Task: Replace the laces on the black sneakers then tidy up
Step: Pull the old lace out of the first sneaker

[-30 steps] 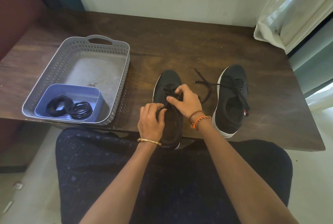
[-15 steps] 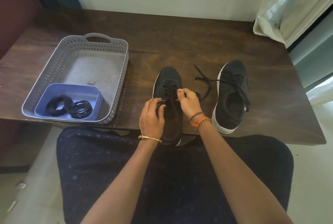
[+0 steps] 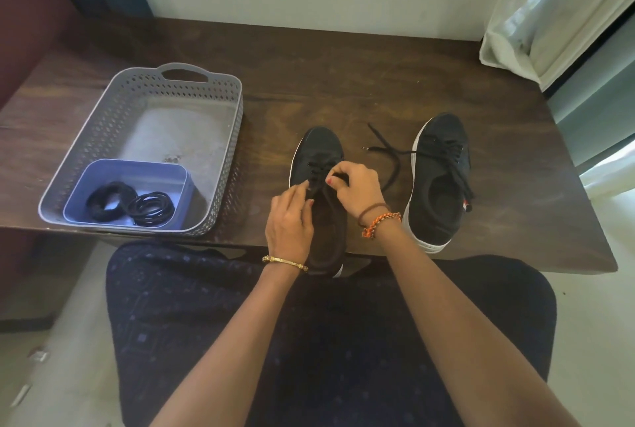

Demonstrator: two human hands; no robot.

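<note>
Both hands — left hand [image 3: 289, 220], right hand [image 3: 355, 186] — still pinch the left sneaker's [image 3: 321, 165] lace.

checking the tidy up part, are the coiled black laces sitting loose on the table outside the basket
No, the coiled black laces lie in the blue tray inside the grey basket.

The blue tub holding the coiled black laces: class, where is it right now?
In the head view, the blue tub sits in the near corner of the grey basket, left of the hands, on the table.

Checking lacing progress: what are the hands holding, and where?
Both hands, left hand and right hand, pinch the lace over the left sneaker's eyelets, midway up the shoe.
</note>
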